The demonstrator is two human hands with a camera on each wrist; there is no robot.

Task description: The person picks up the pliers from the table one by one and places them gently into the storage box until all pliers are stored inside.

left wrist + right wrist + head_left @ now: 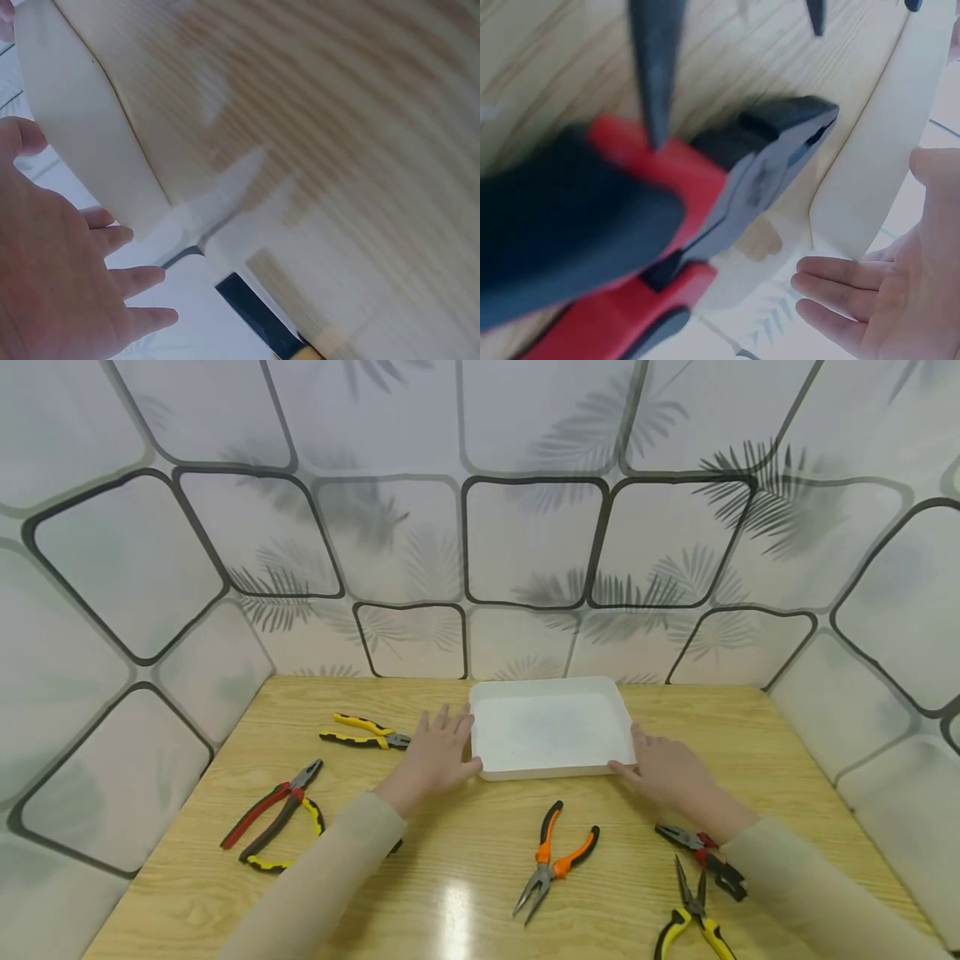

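A shallow white rectangular tray (pixel 551 727) lies on the wooden table towards the back wall. My left hand (pixel 433 756) is at its left side with the fingers spread and fairly straight. In the left wrist view the thumb meets the tray's side wall (pixel 94 120) and the other fingers extend past its corner. At the opposite end, my right hand (pixel 667 772) touches the tray's right side, thumb near the front corner. The right wrist view shows its fingers straight beside the tray wall, with red-and-black pliers (pixel 754 180) close to the camera.
Left of the tray lie yellow-and-black pliers (pixel 360 723), red-and-black pliers (pixel 296 787) and a yellow-handled tool (pixel 270 865) partly hidden by my sleeve. Orange-handled long-nose pliers (pixel 545 860) lie in front. Yellow-handled pliers (pixel 696 907) lie near my right forearm. Patterned walls enclose the table.
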